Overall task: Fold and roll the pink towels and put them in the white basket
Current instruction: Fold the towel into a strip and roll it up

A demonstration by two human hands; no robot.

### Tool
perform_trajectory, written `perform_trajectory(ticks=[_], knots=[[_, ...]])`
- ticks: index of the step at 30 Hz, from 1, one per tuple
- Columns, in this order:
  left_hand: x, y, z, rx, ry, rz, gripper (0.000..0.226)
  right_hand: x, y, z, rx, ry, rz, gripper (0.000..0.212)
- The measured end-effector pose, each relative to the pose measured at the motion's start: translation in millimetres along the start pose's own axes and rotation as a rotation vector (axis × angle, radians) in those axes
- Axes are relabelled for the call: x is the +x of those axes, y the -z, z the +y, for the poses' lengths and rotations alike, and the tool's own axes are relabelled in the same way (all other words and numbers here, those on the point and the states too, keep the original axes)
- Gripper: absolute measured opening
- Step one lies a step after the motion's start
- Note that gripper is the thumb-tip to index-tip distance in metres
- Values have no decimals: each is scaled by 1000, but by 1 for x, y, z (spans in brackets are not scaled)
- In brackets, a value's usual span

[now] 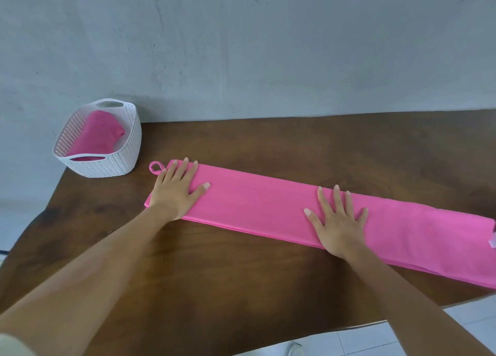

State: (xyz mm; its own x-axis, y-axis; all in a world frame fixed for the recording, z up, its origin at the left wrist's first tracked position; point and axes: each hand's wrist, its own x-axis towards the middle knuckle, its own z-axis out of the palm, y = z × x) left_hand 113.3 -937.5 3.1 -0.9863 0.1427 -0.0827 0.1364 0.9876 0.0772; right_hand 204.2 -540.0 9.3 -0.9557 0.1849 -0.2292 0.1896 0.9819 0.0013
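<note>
A pink towel (263,208), folded into a long narrow strip, lies flat across the brown wooden table (241,288) from centre-left to the right edge of view. A small hanging loop (155,167) sticks out at its left end. My left hand (177,189) presses flat on the strip's left end, fingers straight. My right hand (339,221) lies flat on the strip right of its middle, fingers spread. The white basket (107,162) stands at the table's far left corner with a rolled pink towel (99,137) inside it.
A grey wall (268,47) runs along the table's far edge. The near table edge slants across the lower right, with pale floor tiles (402,339) below it. A white tag (491,243) shows at the towel's right end.
</note>
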Motion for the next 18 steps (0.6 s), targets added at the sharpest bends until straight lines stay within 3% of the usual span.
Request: perform_trajectory(ticks=[7, 12, 18], knots=[[3, 4, 21, -43, 76, 13, 86, -1, 0, -2, 7, -12, 9, 83], [-7, -1, 87, -78, -161, 52, 73, -2, -1, -3, 59, -7, 23, 76], [-13, -10, 202, -222, -309, 10, 64, 3, 1, 12, 181, 26, 46, 63]])
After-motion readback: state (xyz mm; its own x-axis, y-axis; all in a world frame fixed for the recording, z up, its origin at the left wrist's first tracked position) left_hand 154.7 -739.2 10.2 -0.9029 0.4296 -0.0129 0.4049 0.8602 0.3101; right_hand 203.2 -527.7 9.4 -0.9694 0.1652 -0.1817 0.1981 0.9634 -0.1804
